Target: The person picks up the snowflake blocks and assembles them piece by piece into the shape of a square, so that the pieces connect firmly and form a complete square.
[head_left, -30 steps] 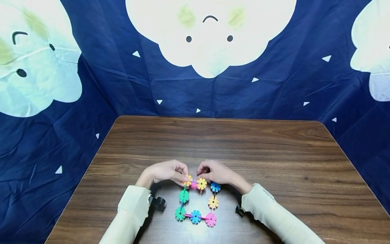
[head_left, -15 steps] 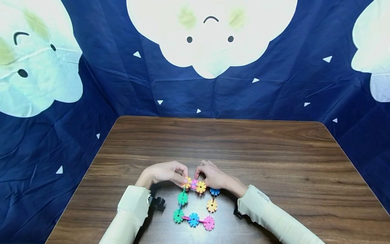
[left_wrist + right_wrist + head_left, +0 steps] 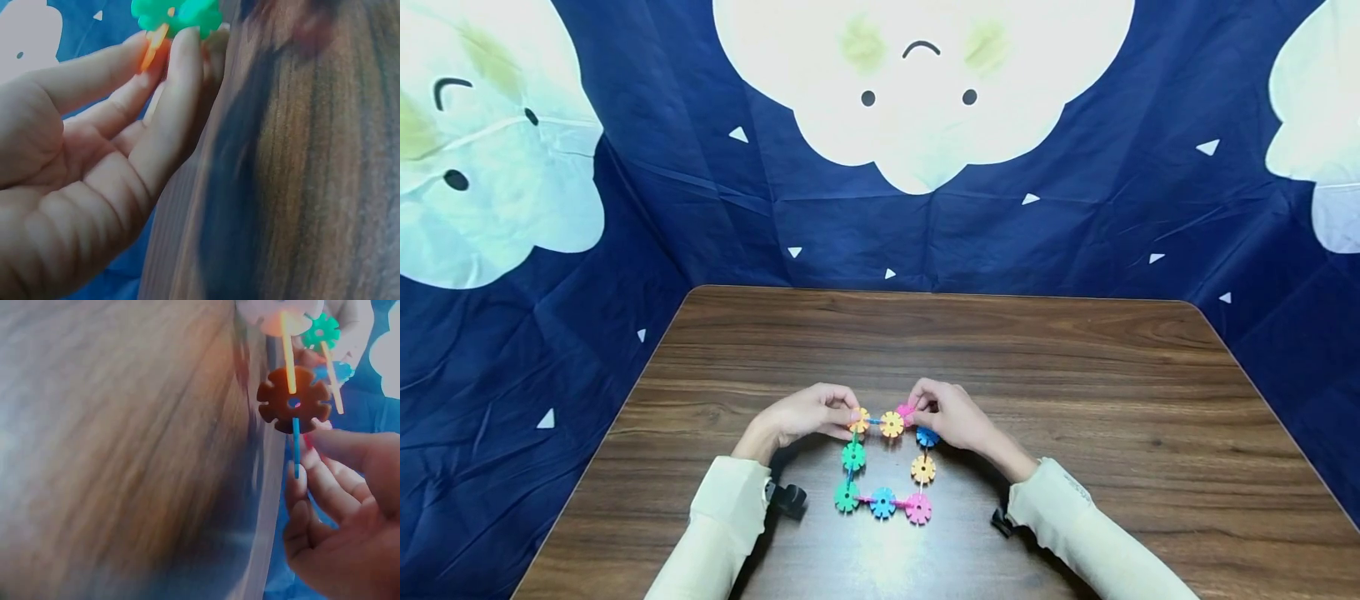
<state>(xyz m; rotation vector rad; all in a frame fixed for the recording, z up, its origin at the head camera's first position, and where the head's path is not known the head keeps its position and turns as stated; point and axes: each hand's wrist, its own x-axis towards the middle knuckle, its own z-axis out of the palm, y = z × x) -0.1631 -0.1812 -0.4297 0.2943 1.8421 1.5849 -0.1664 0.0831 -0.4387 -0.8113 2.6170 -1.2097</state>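
A square-like chain of notched snowflake discs in several colours hangs between the hands, some discs turned edge-on as links. My left hand (image 3: 812, 411) pinches the yellow-orange disc (image 3: 859, 420) at its far left corner; the left wrist view shows that disc edge-on between thumb and fingers, below a green disc (image 3: 178, 15). With thumb and fingers, my right hand (image 3: 957, 414) pinches a pink disc (image 3: 906, 414) just right of another yellow disc (image 3: 892, 424). Close below that hand is the chain's blue end disc (image 3: 927, 436). Fingers hide part of the pink disc.
The chain's near side has a green disc (image 3: 846, 497), a blue disc (image 3: 883, 502) and a pink corner disc (image 3: 918, 508) over the wooden table (image 3: 1000, 358). A dark blue cloud-patterned cloth (image 3: 850, 225) hangs around the table. Both wrists carry black camera mounts.
My right hand has moved right with the pink disc, from behind the gap between the yellow discs to the right yellow disc's side. Chain and hands have shifted toward the table's far side.
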